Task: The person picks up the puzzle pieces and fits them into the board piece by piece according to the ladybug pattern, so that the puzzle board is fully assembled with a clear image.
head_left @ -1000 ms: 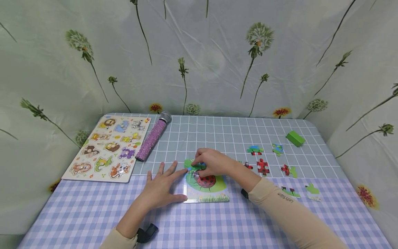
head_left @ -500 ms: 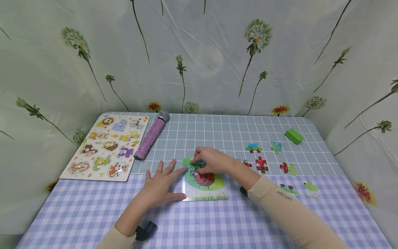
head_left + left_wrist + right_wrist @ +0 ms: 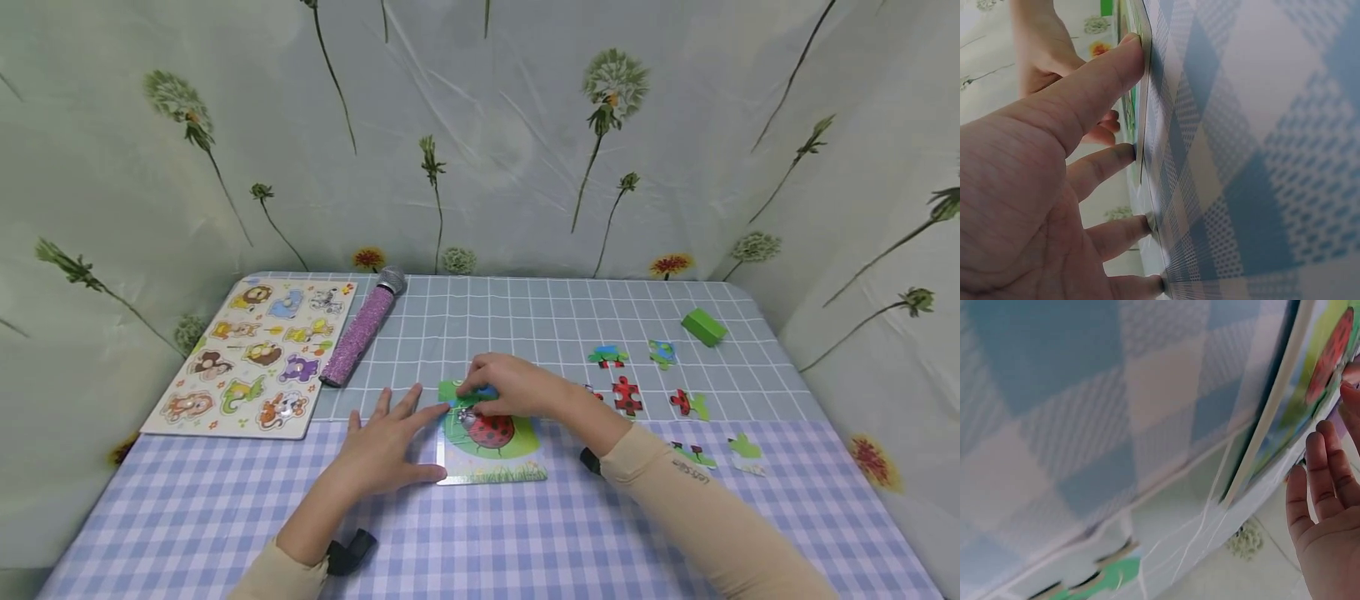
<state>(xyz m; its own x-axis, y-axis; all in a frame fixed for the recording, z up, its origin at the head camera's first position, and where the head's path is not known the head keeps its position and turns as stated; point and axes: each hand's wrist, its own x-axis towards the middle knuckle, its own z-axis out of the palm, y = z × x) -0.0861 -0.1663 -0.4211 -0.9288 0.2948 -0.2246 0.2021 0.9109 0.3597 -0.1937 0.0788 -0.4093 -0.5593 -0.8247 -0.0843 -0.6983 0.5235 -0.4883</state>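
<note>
A square puzzle board [image 3: 491,475] with a ladybug picture lies in the middle of the table. My left hand [image 3: 382,454] has its fingers spread, with the thumb [image 3: 1129,50] and index fingertip touching the board's left edge. Over the board's upper part, my right hand [image 3: 510,387] pinches a green and blue jigsaw piece [image 3: 469,400] between thumb and index finger, low against the picture. The hand covers part of that piece and the board's upper right. In the right wrist view, the other fingers of the right hand [image 3: 1329,506] stay loosely bent beyond the board.
Loose jigsaw pieces, among them a red piece [image 3: 627,396] and a blue-green piece [image 3: 662,353], lie scattered at right, some partly behind the right arm. A green block [image 3: 704,327] sits farther back. At left are an animal peg puzzle [image 3: 255,358] and a glittery microphone [image 3: 363,333].
The head view has shifted slightly, so the table's things appear a little farther left. Both hands stay at the board, with hardly any movement of the right fingers at the piece.
</note>
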